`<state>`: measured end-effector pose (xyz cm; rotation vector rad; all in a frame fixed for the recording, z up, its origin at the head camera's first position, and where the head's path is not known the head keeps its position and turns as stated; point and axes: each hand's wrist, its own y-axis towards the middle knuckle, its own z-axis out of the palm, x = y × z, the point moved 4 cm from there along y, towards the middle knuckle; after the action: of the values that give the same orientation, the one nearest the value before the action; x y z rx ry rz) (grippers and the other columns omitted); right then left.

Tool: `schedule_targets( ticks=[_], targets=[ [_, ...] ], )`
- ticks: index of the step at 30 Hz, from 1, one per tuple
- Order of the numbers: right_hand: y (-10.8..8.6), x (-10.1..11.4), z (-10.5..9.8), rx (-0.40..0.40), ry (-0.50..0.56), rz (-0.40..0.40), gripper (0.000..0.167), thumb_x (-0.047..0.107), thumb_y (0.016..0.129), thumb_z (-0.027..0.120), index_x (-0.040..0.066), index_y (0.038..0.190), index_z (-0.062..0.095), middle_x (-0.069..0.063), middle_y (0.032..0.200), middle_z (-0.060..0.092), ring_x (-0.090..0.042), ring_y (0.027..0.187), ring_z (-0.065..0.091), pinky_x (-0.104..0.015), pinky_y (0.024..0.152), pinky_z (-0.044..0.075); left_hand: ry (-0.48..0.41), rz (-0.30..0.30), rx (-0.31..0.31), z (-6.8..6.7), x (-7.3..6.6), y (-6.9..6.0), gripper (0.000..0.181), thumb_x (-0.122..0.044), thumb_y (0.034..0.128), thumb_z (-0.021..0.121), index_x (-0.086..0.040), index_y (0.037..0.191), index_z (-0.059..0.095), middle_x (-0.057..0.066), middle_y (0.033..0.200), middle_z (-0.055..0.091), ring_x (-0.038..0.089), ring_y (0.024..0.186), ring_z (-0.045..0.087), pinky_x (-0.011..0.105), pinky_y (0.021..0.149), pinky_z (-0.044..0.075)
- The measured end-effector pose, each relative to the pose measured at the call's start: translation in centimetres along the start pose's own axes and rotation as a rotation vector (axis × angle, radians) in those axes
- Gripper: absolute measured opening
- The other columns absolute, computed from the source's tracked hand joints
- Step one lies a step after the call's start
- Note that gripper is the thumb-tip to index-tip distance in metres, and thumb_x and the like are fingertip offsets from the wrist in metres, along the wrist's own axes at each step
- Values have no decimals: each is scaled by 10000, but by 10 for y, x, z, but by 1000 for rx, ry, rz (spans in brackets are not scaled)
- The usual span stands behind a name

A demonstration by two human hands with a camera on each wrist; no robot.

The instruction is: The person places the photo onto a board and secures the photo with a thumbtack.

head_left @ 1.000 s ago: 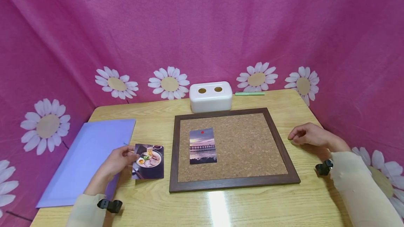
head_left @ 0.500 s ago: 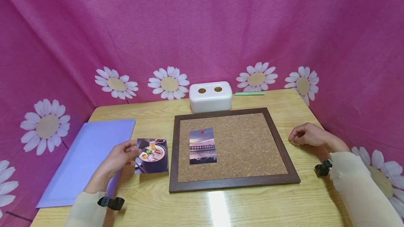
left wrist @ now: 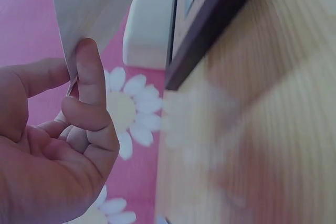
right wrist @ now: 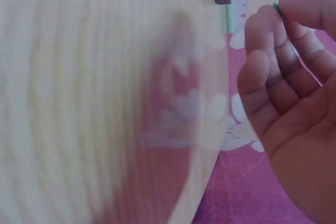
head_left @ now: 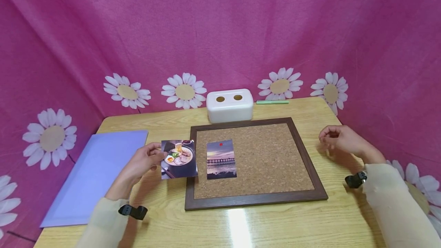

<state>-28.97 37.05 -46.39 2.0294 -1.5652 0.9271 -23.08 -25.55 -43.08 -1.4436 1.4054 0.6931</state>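
The left hand (head_left: 142, 162) pinches the food photo (head_left: 180, 160) by its left edge, thumb over the front and fingers behind. The photo is held up off the table (head_left: 165, 221), face showing to the head camera, its right part overhanging the left edge of the board (head_left: 268, 160). It extends rightward from the fingers, toward the pier photo (head_left: 221, 165) (a narrow gap shows between the two); it looks nearly square from here, so I cannot tell its long axis.

The left hand is much the nearer to it. The right hand (head_left: 344, 141) is raised past the board's right edge, with the whole board between it and the food photo, and grips a tiny green piece (right wrist: 276, 8) between thumb and fingertip (its shape is mostly hidden).

A red pin (head_left: 221, 144) sits at the pier photo's top edge. The white box (head_left: 230, 109) and green pen (head_left: 273, 102) lie along the table's far edge, the purple folder (head_left: 100, 171) by its left edge.
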Motion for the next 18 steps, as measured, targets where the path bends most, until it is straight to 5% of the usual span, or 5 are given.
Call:
schedule_targets(
  ticks=[10,18],
  targets=[
    [3,9,-7,-80,41,-40,88,85,954,645,7,976,679,-3,865,709,-47,752,647,-260,653,555,5,18,27,29,-25,20,431,-162,991,606,13,1355,455,11,931,617,87,720,620,257,592,439],
    [7,16,-6,-94,143,-61,219,170,976,652,-27,1062,611,-27,814,679,-169,704,677,-297,663,577,-2,26,70,64,-40,37,357,-140,977,630,-22,1289,503,49,944,630,136,728,605,301,609,447]
  ],
)
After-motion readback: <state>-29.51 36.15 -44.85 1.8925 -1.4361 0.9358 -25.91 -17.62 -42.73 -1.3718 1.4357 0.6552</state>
